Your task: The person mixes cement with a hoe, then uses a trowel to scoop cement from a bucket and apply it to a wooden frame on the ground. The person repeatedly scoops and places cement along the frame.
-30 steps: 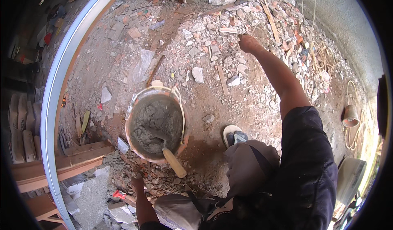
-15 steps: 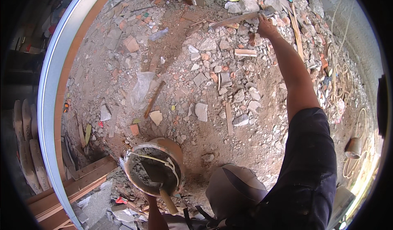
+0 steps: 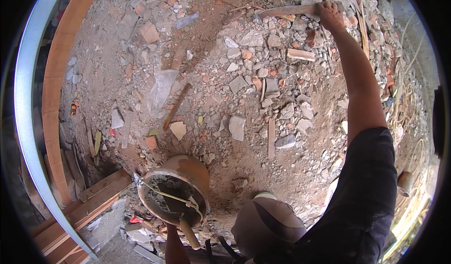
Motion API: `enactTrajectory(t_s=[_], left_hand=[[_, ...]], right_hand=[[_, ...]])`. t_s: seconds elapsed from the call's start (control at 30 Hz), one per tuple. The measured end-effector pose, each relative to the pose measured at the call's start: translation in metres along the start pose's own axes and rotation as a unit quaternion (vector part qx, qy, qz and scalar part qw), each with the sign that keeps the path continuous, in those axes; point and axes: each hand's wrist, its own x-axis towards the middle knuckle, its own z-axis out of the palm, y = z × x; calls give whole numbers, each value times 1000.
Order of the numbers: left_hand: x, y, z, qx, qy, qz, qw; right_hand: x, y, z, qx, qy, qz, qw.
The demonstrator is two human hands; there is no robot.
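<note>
My right arm stretches to the far right over the rubble. My right hand point(image 3: 331, 19) is at the right end of a long, slightly curved wooden-handled tool point(image 3: 289, 11), its fingers bent over that end. The tool's exact kind does not show. Near me at lower left, a round mortar bucket point(image 3: 192, 167) tilts toward me, with grey wet mix and a cord handle point(image 3: 164, 193). A trowel's wooden grip point(image 3: 190, 235) juts over the near rim. My left forearm point(image 3: 176, 247) runs up behind that rim; the bucket hides my left hand's fingers.
Broken concrete and brick rubble point(image 3: 249, 38) covers the ground. A plastic bag point(image 3: 162, 90) and wood strips point(image 3: 177, 106) lie among it. Planks point(image 3: 101, 196) are stacked at lower left, beside a curved-looking metal edge point(image 3: 28, 99). Cord and a small pot point(image 3: 405, 183) lie along the right wall.
The view has shifted, so the rubble sits higher in the picture. My right hand now covers more of the tool's end. The cord handle lies differently across the bucket's mouth.
</note>
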Motion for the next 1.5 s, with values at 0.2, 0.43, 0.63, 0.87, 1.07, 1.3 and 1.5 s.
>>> enactTrajectory(t_s=[0.2,0.43,0.63,0.87,1.07,1.3,1.5], left_hand=[[22,17,-14,-24,19,7,1000],[24,22,-4,-69,65,29,995],[4,25,-20,-169,175,74,967],[-30,17,-76,-519,258,41,814],[-26,-83,-10,-619,204,40,758],[-20,-90,-8,-777,188,10,601],[-1,-110,20,-734,242,26,634]], right_hand=[[-30,34,6,-55,19,-21,998],[-100,28,11,87,-48,17,995],[-179,-4,-8,394,-45,77,915],[-360,-104,-182,788,-46,-4,613],[-484,-151,-305,809,-119,-186,545],[-641,-235,-438,722,-401,-357,436],[-733,-338,-395,477,-484,-375,631]])
